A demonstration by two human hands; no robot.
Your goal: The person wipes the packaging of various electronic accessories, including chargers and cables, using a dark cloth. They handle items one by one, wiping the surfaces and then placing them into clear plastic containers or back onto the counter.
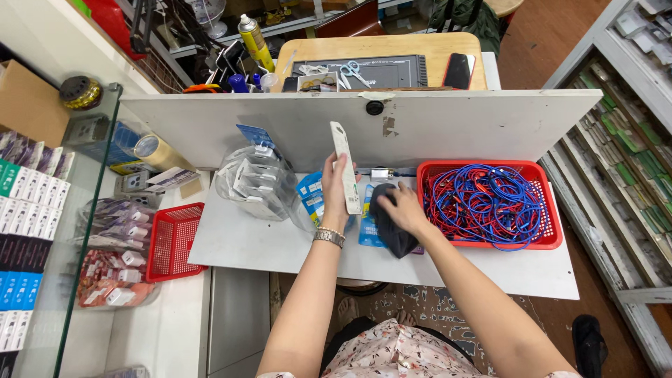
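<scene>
My left hand (334, 190) holds a long white flat package (345, 166) upright on its edge above the white table (280, 245); a metal watch sits on that wrist. My right hand (400, 208) rests on a dark grey cloth (392, 227) lying on the table, fingers curled over it. Blue-and-white packets (312, 196) lie under and beside both hands. Just right of my right hand stands a red plastic basket (549, 241) full of tangled blue and red cables (483, 199).
A clear bag of white boxed items (253, 183) lies left of my hands. An empty red basket (171, 241) sits at the table's left edge, beside bagged goods. A white partition board (448, 126) rises behind, with a wooden desk (381, 47), scissors and a phone beyond it. Shelves flank both sides.
</scene>
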